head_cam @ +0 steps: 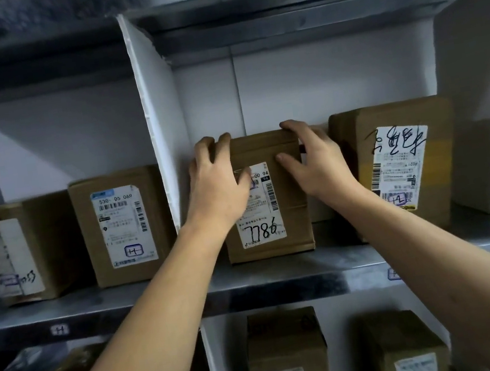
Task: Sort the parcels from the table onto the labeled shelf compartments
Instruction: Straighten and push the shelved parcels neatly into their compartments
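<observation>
Both hands are on the parcel (268, 213). It stands upright on the shelf (282, 275), in the compartment just past the white divider (160, 118) that rises beside my left hand (218, 186).

Left hand: fingers curled over the top edge, thumb lying on the label; it grips the parcel. Right hand (314, 165): fingers hooked over the top right corner, thumb pressed to the front face; it grips as well.

Handling, in my judgement: taped corrugated card, stiff, corners square, probably light for its bulk, contents unknown. The tape and glossy label look slick. The top edge and side faces offer the surer hold.

Not verifiable:
- The parcel's rear is hidden.
- My left hand covers part of the printed label.
- The compartment tag (393, 273) under my right forearm is partly cut off and unreadable.
- The dark gap beyond my right hand hides whether the parcel touches the larger box (393, 163).
</observation>
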Motion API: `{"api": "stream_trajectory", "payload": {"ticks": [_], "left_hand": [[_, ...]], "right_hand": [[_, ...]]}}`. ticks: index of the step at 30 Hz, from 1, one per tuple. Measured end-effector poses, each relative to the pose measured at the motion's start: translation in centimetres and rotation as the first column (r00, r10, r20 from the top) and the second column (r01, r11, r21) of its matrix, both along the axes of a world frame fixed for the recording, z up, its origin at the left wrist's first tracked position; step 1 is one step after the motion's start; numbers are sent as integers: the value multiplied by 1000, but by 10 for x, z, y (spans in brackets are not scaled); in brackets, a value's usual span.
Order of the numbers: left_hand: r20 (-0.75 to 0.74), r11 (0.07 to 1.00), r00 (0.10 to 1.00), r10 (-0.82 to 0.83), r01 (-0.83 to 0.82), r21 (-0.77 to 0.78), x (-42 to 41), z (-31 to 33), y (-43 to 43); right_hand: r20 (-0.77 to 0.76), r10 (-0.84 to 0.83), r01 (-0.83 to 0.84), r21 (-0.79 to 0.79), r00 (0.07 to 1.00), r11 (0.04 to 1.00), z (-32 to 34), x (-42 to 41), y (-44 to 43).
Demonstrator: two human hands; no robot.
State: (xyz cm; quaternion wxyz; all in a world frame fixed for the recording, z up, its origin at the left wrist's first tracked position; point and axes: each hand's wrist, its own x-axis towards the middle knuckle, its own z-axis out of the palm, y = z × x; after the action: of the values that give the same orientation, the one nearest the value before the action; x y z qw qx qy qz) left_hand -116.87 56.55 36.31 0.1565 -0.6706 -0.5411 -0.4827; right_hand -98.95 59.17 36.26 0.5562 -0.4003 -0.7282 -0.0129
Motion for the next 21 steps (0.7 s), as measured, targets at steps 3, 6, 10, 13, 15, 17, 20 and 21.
{"api": "stream_trajectory", "payload": {"ticks": [3,6,10,13,15,17,20,21], "left_hand": [[-13,999,999,32,-33,-11,0,3,-2],[-18,999,999,50,-50,-1,3,7,-7],[-38,988,994,98,-93,126,15,10,-20],[-55,970,997,60,-45,240,35,12,-28],[-63,961,998,15,3,277,55,14,-31],[-91,951,996,-20,47,304,80,17,-33],[-130,948,990,-62,100,303,120,19,-31],[-136,949,988,-76,114,293,133,20,-30]], "right_hand": [[7,18,-18,-2,1000,1000,1,2,0],[17,22,-22,-22,1000,1000,4,6,-8],[129,-124,102,165,984,981,6,22,-29],[195,-207,131,343,959,930,8,48,-44],[209,-241,142,401,948,905,12,69,-52],[206,-281,167,440,938,882,18,93,-60],[199,-350,232,449,915,863,24,134,-62],[199,-361,251,428,911,868,26,148,-61]]}}
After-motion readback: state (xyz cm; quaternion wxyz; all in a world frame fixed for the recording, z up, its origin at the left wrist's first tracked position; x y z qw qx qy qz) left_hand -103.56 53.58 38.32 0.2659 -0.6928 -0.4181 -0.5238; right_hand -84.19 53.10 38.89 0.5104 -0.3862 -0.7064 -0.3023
